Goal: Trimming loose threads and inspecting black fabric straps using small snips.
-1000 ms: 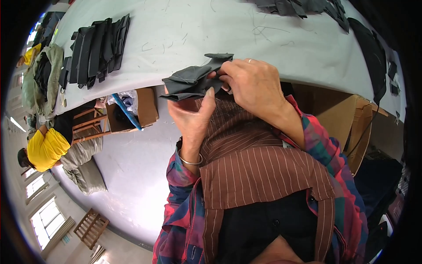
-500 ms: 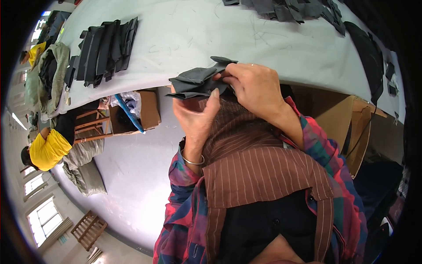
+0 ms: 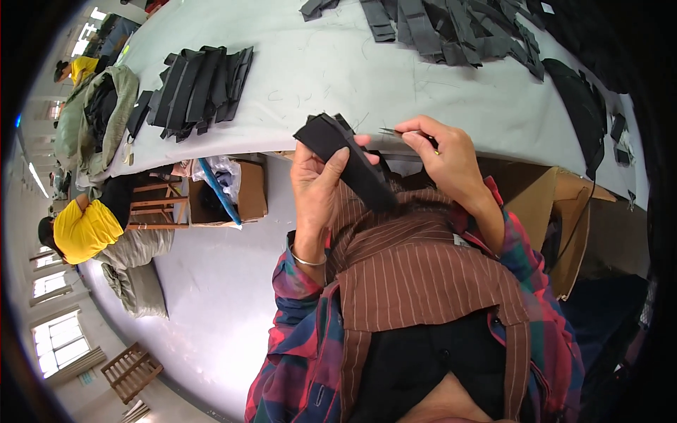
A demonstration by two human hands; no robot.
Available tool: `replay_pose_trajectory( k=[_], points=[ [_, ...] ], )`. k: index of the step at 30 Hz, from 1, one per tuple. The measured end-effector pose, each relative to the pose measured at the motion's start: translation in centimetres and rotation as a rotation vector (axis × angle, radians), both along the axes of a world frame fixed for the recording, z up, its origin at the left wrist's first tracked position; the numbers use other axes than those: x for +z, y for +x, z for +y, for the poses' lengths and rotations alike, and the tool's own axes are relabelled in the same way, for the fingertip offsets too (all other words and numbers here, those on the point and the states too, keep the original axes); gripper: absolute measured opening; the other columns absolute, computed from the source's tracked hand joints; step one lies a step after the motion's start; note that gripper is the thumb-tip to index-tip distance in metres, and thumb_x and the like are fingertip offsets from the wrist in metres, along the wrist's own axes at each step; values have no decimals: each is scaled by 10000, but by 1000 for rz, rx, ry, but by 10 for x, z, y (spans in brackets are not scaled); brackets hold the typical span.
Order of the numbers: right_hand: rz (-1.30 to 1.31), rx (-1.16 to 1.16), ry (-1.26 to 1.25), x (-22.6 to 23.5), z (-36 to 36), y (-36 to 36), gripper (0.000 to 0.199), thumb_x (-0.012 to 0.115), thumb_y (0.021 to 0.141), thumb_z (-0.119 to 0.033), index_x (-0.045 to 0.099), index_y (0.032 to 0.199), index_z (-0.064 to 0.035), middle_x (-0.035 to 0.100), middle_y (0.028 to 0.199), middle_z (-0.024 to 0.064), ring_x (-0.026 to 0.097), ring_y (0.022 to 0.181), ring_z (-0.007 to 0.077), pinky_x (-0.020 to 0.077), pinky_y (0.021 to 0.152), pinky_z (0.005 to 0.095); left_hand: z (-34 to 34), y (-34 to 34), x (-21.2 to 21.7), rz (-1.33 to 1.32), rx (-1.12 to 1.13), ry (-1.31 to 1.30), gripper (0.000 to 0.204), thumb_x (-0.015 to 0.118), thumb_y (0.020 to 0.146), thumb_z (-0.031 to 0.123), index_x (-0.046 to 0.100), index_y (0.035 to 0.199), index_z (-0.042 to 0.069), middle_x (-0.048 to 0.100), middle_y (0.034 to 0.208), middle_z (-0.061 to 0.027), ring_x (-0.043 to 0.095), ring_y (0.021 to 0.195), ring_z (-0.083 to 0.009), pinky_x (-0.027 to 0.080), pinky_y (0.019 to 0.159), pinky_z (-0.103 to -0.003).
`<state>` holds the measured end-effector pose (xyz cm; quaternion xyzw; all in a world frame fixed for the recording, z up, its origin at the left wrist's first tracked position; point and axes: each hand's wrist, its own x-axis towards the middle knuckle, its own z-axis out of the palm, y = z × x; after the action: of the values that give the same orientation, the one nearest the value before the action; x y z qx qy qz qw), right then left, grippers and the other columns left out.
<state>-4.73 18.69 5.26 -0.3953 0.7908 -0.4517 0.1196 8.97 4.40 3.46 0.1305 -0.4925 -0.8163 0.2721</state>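
Note:
My left hand (image 3: 319, 185) holds a black fabric strip (image 3: 347, 159) upright near the edge of the pale grey cutting table (image 3: 331, 77), thumb pressed on its face. My right hand (image 3: 446, 156) is closed on small thread snips (image 3: 399, 132), their thin metal tips pointing left toward the top of the strip, just short of it. A silver bangle sits on my left wrist. Both forearms wear plaid sleeves over a brown striped apron.
A stack of black fabric strips (image 3: 199, 90) lies on the table's left part, a loose heap of dark pieces (image 3: 451, 28) at the far side. Cardboard boxes (image 3: 233, 192) stand under the table. A person in a yellow top (image 3: 83, 227) sits at the left.
The bunched fabric has been straightened into one strip held by my left hand alone. My right hand let go of it, moved right and now shows the snips.

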Motion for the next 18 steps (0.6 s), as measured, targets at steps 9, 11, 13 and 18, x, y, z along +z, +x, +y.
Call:
replay_pose_trajectory(
  k=[9,11,13,18],
  points=[
    [-70,65,-219,12,-7,10,170,594,869,-155,662,999,-67,662,773,103,595,616,206,447,575,299,0,7,7,-127,-95,241,283,464,913,5,427,1193,-13,633,983,-238,680,696,-279,595,579,-340],
    [22,77,-285,12,-15,15,166,603,852,-142,665,991,-74,663,812,85,617,664,235,467,589,318,0,8,5,-130,-102,195,285,463,909,5,433,1192,-17,639,957,-234,679,675,-279,593,582,-335],
    [149,104,-276,15,-22,16,159,612,840,-144,667,975,-80,658,810,77,615,676,247,470,591,329,4,7,7,-133,-96,202,303,459,903,-7,426,1204,-20,642,939,-224,677,657,-278,594,580,-338],
    [457,127,-278,16,-46,12,115,640,809,-176,670,895,-106,635,743,62,589,658,261,460,593,354,14,1,11,-136,-156,150,336,461,895,-26,396,1225,-25,636,905,-183,676,649,-276,595,573,-342]
  ],
)
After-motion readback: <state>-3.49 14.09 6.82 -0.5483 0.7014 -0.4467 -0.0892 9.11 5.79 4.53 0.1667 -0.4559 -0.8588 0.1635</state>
